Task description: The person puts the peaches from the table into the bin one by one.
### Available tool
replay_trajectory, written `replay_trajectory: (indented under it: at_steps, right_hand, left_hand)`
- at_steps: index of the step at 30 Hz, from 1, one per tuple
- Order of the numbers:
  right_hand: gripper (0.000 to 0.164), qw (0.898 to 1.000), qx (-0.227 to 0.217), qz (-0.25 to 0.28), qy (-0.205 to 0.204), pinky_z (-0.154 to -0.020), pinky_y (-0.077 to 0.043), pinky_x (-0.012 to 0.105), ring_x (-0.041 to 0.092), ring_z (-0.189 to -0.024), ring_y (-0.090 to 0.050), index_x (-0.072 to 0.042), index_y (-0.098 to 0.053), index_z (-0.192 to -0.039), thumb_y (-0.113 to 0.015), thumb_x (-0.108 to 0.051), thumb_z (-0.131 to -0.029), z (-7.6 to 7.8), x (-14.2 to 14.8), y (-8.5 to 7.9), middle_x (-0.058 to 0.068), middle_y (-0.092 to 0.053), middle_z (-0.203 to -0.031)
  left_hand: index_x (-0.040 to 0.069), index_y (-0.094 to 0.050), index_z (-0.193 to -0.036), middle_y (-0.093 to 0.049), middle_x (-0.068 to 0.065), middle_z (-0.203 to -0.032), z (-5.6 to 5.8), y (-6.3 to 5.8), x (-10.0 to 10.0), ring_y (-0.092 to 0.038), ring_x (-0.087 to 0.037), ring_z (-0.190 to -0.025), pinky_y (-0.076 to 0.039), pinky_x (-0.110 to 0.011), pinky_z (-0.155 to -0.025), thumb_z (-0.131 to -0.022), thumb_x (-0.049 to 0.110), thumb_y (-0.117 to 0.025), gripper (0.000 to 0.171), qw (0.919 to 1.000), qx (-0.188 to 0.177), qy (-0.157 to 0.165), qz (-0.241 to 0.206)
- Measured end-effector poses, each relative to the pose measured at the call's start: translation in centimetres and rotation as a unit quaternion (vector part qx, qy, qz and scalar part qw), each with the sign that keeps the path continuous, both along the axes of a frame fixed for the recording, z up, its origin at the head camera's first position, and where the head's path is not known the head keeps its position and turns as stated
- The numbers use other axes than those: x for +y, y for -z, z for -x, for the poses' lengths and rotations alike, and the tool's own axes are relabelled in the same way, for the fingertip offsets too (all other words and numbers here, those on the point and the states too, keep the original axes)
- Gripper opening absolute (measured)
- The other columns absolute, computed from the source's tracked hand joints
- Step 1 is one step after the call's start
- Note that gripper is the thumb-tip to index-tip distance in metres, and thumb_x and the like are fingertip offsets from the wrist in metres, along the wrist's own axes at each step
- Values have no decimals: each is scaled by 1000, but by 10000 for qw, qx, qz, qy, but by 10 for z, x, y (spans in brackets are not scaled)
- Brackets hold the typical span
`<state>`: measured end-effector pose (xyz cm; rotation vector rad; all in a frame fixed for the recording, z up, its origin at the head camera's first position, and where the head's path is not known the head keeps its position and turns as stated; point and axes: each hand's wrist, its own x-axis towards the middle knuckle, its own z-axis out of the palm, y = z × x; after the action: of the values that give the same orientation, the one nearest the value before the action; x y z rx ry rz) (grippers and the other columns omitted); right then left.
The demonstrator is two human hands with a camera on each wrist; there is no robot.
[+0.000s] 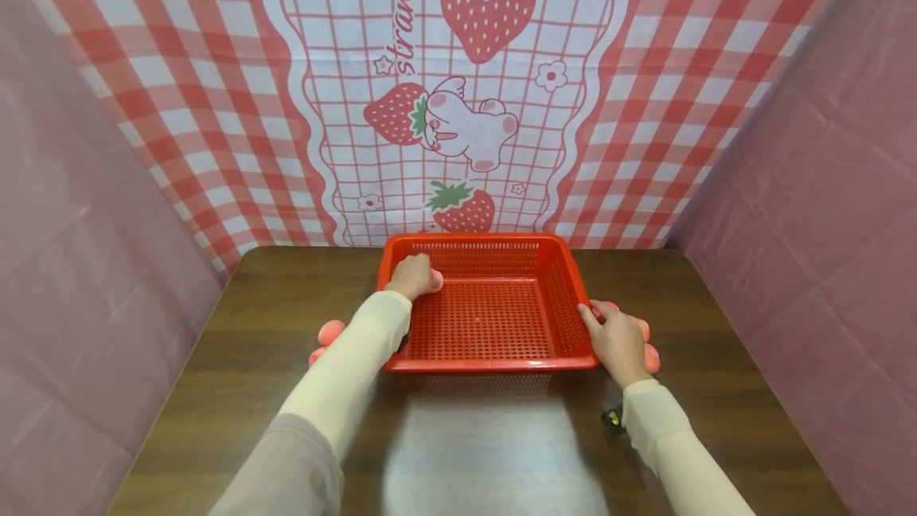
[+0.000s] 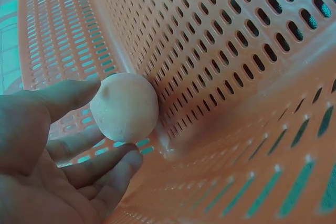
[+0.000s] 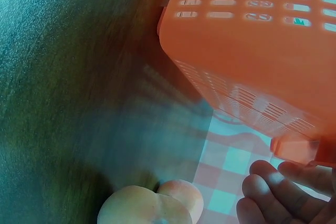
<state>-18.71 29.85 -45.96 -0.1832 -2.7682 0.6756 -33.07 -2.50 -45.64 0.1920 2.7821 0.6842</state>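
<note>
Strawberry cloth [image 1: 616,46] hangs behind — left hand [image 1: 410,275] pinches a peach [image 2: 126,107] inside the red basket [image 1: 487,365], right hand [image 1: 619,345] holds it — likely placing; next needs fingers opening gently.

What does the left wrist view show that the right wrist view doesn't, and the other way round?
Only the left wrist view shows the left hand, holding one peach inside the red slotted plastic basket, against its inner walls.

Only the right wrist view shows the right hand at the basket's edge, the basket's outside, other peaches beside it, a clear stretch of wooden tabletop and the checked part of the cloth backdrop.

Both share the basket, seen from opposite sides of its walls.
</note>
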Motion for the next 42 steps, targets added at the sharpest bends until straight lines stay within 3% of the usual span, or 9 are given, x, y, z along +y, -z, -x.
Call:
replay_trajectory:
  at_steps: [6,12,16,20,23,26,29,36,42]
  right_hand:
    - [43,10000,54,-25,-24,-72,-53,49,33,-74,-63,3,-67,-118,-58,-33,-97,0,0,1,18,-73,-88]
    - [44,9999,-112,-37,15,-63,-51,39,29,-71,-60,2,-66,-120,-57,-35,-97,0,0,0,17,-71,-86]
    - [44,10000,-57,-56,-16,-63,-51,41,29,-70,-60,3,-66,-119,-57,-34,-98,1,0,-2,18,-71,-86]
    - [44,10000,-7,-54,-29,-68,-52,46,32,-71,-61,3,-66,-118,-57,-34,-98,1,0,-1,18,-72,-87]
    - [44,10000,-56,-67,-8,-70,-52,47,33,-73,-61,3,-66,-119,-56,-34,-98,1,0,-1,19,-72,-89]
    - [45,9998,-168,-78,19,-67,-51,44,32,-74,-60,3,-65,-121,-55,-35,-99,1,0,-1,19,-72,-91]
    - [46,9998,-197,-72,13,-66,-51,43,31,-73,-60,3,-65,-121,-55,-36,-99,0,0,-1,19,-71,-90]
    - [45,9999,-127,-56,0,-72,-52,49,36,-77,-63,3,-66,-120,-55,-35,-98,1,1,0,21,-72,-94]
    - [47,9998,-197,-32,33,-74,-52,51,38,-80,-63,2,-65,-121,-53,-37,-99,0,0,-1,21,-72,-96]
  left_hand:
    - [12,-41,-63,-27,0,-53,0,0,0,-22,-15,-52,-27,-27,-52,-90,8,-56,31,9993,-54,-95,-354]
    - [8,-50,-77,-39,-1,-54,-1,-3,0,-31,-15,-51,-31,-28,-54,-93,13,-59,19,9986,-58,-121,-508]
    - [9,-54,-80,-46,-2,-60,0,-6,0,-39,-15,-55,-35,-28,-57,-93,17,-62,17,9989,-31,-137,-441]
    - [8,-60,-88,-60,-7,-74,-2,-11,-1,-56,-19,-66,-43,-32,-65,-92,21,-66,15,9994,162,-100,-280]
    - [5,-65,-108,-69,-12,-97,-5,-17,-1,-66,-25,-86,-51,-36,-76,-92,24,-67,25,9993,231,-84,-265]
    - [3,-62,-124,-67,-14,-119,-7,-23,-2,-65,-30,-105,-53,-41,-88,-92,24,-68,39,9989,217,-108,-406]
    - [4,-59,-130,-63,-14,-129,-10,-29,-4,-64,-31,-110,-53,-44,-92,-92,24,-67,44,9982,174,-135,-563]
    - [7,-55,-137,-58,-11,-138,-14,-39,-8,-60,-31,-118,-50,-44,-97,-93,28,-66,50,9972,135,-80,-732]
    - [8,-58,-133,-61,-11,-133,-17,-48,-12,-58,-31,-121,-49,-43,-98,-91,30,-68,49,9966,357,-77,-732]
